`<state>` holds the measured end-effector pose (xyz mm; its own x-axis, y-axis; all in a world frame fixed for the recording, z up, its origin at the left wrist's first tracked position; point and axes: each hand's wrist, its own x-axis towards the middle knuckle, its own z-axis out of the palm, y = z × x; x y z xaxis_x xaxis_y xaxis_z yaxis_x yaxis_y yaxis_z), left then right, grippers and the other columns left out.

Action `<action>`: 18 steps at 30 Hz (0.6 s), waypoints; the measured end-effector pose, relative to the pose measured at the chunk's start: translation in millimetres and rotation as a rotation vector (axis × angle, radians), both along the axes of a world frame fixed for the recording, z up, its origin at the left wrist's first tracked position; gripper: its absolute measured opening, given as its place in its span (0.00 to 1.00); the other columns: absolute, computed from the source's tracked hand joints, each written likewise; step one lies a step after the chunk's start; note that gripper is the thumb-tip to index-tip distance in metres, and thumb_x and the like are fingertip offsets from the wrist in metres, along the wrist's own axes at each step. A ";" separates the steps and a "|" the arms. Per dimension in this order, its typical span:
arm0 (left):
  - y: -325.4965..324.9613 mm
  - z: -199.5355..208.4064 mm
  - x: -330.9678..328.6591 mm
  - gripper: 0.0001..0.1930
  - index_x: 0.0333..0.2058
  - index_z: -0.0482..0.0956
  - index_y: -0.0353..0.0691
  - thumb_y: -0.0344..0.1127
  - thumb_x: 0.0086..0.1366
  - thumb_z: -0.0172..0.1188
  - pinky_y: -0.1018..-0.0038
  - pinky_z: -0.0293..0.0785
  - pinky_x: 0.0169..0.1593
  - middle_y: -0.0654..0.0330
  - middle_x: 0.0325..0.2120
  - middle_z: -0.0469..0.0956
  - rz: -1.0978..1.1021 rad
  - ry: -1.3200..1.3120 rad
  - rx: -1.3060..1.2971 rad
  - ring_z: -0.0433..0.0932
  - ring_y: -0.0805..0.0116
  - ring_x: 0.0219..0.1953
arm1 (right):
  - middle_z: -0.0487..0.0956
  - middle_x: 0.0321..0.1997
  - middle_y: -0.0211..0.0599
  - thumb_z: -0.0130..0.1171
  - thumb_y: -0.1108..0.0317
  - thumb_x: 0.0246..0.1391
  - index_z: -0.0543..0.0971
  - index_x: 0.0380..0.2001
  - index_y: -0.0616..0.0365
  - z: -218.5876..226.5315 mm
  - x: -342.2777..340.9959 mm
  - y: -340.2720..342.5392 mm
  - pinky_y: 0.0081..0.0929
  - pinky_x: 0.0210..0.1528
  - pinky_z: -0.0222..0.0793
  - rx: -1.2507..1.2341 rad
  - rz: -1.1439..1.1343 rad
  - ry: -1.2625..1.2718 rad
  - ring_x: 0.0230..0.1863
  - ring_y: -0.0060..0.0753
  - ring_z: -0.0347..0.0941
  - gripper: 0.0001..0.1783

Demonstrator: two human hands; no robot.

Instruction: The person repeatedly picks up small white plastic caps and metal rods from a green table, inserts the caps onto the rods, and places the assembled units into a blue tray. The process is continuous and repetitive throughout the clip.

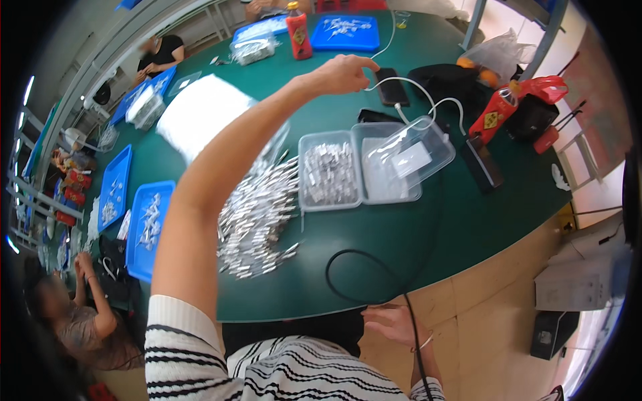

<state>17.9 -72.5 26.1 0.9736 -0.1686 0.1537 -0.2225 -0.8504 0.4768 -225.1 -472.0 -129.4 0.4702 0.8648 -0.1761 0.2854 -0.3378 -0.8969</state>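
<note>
A white charging cable (428,100) lies looped on a green table (401,227), and the person's left hand (344,72) is stretched far out over the table with its fingertips pinched together on the cable's upper end. The grip is narrow — thumb and fingers closed on the thin cord. Just beyond the pinch, touching the cable's run, lies a dark phone (390,86), face up.

Below the grip and nearer the person sit two clear plastic trays side by side: the left tray (328,172) is full of small silvery metal parts, the right tray (391,167) holds a loose clear lid tilted across it. To the left of those trays a heap of long silvery parts (257,214) spreads over the table, partly under the outstretched forearm.

The right hand (391,324) rests low at the table's near edge, well apart from the cable, fingers loosely spread and holding nothing; a black cord (374,281) curves past it.

Farther out from the grip — a red bottle (298,30) beside a blue tray (346,32), a second red bottle (493,115) to the right, and more blue trays (148,227) at the left. Another person sits at the far left.
</note>
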 end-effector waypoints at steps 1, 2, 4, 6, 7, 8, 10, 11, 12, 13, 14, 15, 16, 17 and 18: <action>9.3 0.2 -31.7 0.19 0.54 0.72 0.37 0.31 0.63 0.53 0.74 0.77 0.41 0.56 0.33 0.82 -0.015 -0.007 -0.074 0.81 0.70 0.34 | 0.83 0.39 0.38 0.62 0.61 0.53 0.81 0.43 0.56 3.9 -9.5 8.9 0.29 0.42 0.74 0.031 0.065 0.060 0.38 0.38 0.80 0.16; 16.2 -3.6 -65.2 0.18 0.52 0.74 0.37 0.31 0.64 0.53 0.75 0.76 0.41 0.57 0.32 0.82 -0.031 -0.013 -0.150 0.81 0.71 0.34 | 0.83 0.39 0.38 0.62 0.62 0.53 0.81 0.44 0.56 9.5 -21.2 18.2 0.29 0.42 0.74 0.061 0.126 0.124 0.38 0.38 0.80 0.16; 30.0 -15.7 -132.1 0.14 0.48 0.77 0.36 0.31 0.66 0.52 0.76 0.75 0.42 0.58 0.32 0.82 0.010 -0.049 -0.237 0.79 0.74 0.36 | 0.83 0.36 0.37 0.61 0.65 0.54 0.80 0.43 0.58 17.5 -39.9 41.8 0.27 0.40 0.74 0.160 0.186 0.207 0.35 0.37 0.80 0.14; 39.8 -18.7 -219.1 0.12 0.46 0.78 0.34 0.31 0.67 0.53 0.77 0.74 0.44 0.58 0.33 0.81 0.147 -0.041 -0.347 0.79 0.74 0.36 | 0.82 0.30 0.38 0.62 0.72 0.53 0.81 0.39 0.60 20.3 -56.4 69.8 0.23 0.31 0.73 0.233 0.071 0.291 0.26 0.29 0.77 0.09; 49.9 -33.3 -256.0 0.11 0.44 0.79 0.34 0.31 0.65 0.55 0.75 0.74 0.43 0.59 0.33 0.82 0.204 -0.102 -0.484 0.80 0.73 0.38 | 0.81 0.28 0.39 0.62 0.73 0.53 0.81 0.37 0.61 22.6 -61.8 82.1 0.22 0.28 0.71 0.226 -0.031 0.374 0.23 0.26 0.76 0.07; 54.7 -38.3 -295.0 0.10 0.43 0.80 0.33 0.31 0.65 0.57 0.77 0.74 0.42 0.59 0.34 0.82 0.335 -0.083 -0.455 0.80 0.73 0.39 | 0.81 0.27 0.39 0.62 0.74 0.52 0.81 0.34 0.62 31.0 -61.4 94.1 0.22 0.26 0.70 0.243 -0.089 0.297 0.22 0.24 0.75 0.05; 50.3 -50.7 -367.6 0.09 0.42 0.80 0.33 0.29 0.65 0.57 0.78 0.73 0.41 0.58 0.34 0.82 0.540 -0.185 -0.480 0.80 0.73 0.36 | 0.79 0.24 0.37 0.64 0.75 0.51 0.80 0.29 0.62 39.3 -58.7 119.2 0.23 0.23 0.68 0.318 -0.208 0.046 0.20 0.24 0.73 0.03; 51.0 -62.8 -400.0 0.08 0.41 0.80 0.33 0.28 0.65 0.57 0.79 0.73 0.41 0.58 0.34 0.82 0.599 -0.217 -0.446 0.80 0.74 0.35 | 0.78 0.23 0.37 0.64 0.74 0.50 0.80 0.28 0.61 37.3 -55.9 130.0 0.24 0.22 0.66 0.381 -0.266 -0.138 0.18 0.26 0.72 0.03; 52.6 -75.6 -427.7 0.08 0.40 0.80 0.33 0.27 0.64 0.57 0.79 0.73 0.41 0.58 0.34 0.82 0.648 -0.248 -0.410 0.79 0.74 0.35 | 0.78 0.22 0.36 0.64 0.74 0.50 0.79 0.27 0.61 38.3 -50.7 140.6 0.25 0.22 0.66 0.347 -0.304 -0.294 0.18 0.30 0.71 0.03; 50.8 -83.6 -448.1 0.07 0.39 0.80 0.33 0.25 0.63 0.57 0.78 0.73 0.40 0.58 0.33 0.82 0.666 -0.240 -0.371 0.79 0.73 0.34 | 0.77 0.21 0.36 0.65 0.73 0.49 0.79 0.26 0.60 39.7 -43.4 149.8 0.26 0.22 0.66 0.306 -0.351 -0.461 0.18 0.33 0.70 0.04; 47.7 -90.1 -466.6 0.06 0.38 0.80 0.33 0.24 0.62 0.57 0.78 0.73 0.40 0.58 0.33 0.81 0.691 -0.237 -0.335 0.79 0.72 0.34 | 0.76 0.23 0.36 0.64 0.74 0.49 0.78 0.27 0.60 40.2 -35.4 160.8 0.28 0.24 0.66 0.330 -0.339 -0.550 0.20 0.36 0.71 0.04; 46.1 -97.6 -477.1 0.06 0.37 0.80 0.33 0.23 0.62 0.58 0.77 0.73 0.40 0.58 0.32 0.81 0.681 -0.248 -0.329 0.78 0.71 0.34 | 0.75 0.24 0.36 0.63 0.74 0.49 0.78 0.28 0.60 39.6 -27.3 169.3 0.29 0.25 0.67 0.351 -0.326 -0.648 0.22 0.39 0.71 0.03; 44.6 -103.2 -488.5 0.06 0.37 0.80 0.33 0.23 0.61 0.58 0.76 0.72 0.40 0.57 0.32 0.81 0.683 -0.264 -0.318 0.78 0.70 0.34 | 0.75 0.25 0.36 0.62 0.74 0.49 0.78 0.29 0.59 39.0 -21.6 177.0 0.30 0.26 0.68 0.314 -0.290 -0.730 0.24 0.38 0.72 0.03; 43.4 -107.6 -496.6 0.06 0.37 0.80 0.34 0.22 0.61 0.58 0.76 0.72 0.40 0.57 0.31 0.80 0.686 -0.279 -0.306 0.78 0.68 0.34 | 0.75 0.27 0.35 0.61 0.75 0.49 0.78 0.30 0.59 38.3 -16.7 182.6 0.31 0.27 0.68 0.276 -0.251 -0.809 0.27 0.38 0.73 0.03; 40.0 -107.3 -503.6 0.07 0.36 0.80 0.34 0.21 0.59 0.59 0.74 0.72 0.40 0.56 0.31 0.80 0.699 -0.269 -0.358 0.78 0.64 0.35 | 0.75 0.29 0.35 0.60 0.76 0.49 0.77 0.31 0.59 37.2 -16.3 189.8 0.31 0.28 0.69 0.249 -0.204 -0.883 0.29 0.38 0.73 0.04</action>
<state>-485.6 -32.5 -81.2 0.7579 0.5653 0.3256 0.1561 -0.6417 0.7509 -241.4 -282.1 -92.2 0.4919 0.7158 0.4957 0.8535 -0.2839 -0.4370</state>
